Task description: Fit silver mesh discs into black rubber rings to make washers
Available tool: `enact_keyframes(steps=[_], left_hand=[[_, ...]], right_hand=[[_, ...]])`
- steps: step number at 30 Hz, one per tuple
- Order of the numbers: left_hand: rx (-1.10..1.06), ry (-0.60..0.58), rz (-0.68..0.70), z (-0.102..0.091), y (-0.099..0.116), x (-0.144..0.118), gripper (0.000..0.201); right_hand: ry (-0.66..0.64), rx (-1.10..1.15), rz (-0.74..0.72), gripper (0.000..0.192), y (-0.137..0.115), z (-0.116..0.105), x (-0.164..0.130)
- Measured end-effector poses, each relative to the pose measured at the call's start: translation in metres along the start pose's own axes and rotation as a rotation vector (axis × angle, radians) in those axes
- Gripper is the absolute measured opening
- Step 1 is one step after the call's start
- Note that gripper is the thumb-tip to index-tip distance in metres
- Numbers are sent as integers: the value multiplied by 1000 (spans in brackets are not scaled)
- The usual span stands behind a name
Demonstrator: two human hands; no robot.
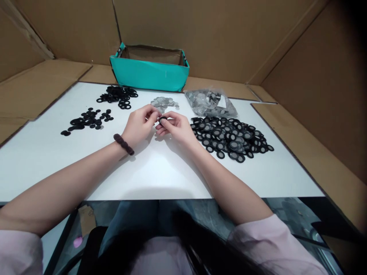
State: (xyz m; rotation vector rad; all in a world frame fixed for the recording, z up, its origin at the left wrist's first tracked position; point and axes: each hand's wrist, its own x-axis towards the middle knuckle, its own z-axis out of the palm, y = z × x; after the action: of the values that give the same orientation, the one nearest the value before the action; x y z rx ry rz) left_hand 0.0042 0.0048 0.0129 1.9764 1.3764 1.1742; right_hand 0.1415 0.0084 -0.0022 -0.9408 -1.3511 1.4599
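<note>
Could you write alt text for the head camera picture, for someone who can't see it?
A person's left hand and right hand together pinch a small black ring above a white table. Piles of black rings, grey discs and a teal box lie around.

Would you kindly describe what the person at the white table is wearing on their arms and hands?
Both forearms are bare. Pale pink sleeves end above the elbows, showing at the lower corners. The left hand has a dark brown hair tie around its wrist. The right hand wears nothing; no gloves, rings or watch are visible.
</note>
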Motion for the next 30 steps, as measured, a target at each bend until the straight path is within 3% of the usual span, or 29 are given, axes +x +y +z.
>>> enact_keyframes(steps=[8, 12, 19, 30], left_hand=[[-75, -22, -111, 0, 8, -2, 21], [-223, -38, -245, 1, 9, -3, 20], [-392, -101, -449, 0, -1, -1, 17], [-569, -372, -567, -8, -3, 7, 18]], right_hand=[[64, -69, 15, 12, 0, -3, 2], [85, -89, 52, 20, 1, -1, 1], [63, -126, 75, 17, 1, 0, 0], [25, -89, 83, 15, 5, -5, 6]])
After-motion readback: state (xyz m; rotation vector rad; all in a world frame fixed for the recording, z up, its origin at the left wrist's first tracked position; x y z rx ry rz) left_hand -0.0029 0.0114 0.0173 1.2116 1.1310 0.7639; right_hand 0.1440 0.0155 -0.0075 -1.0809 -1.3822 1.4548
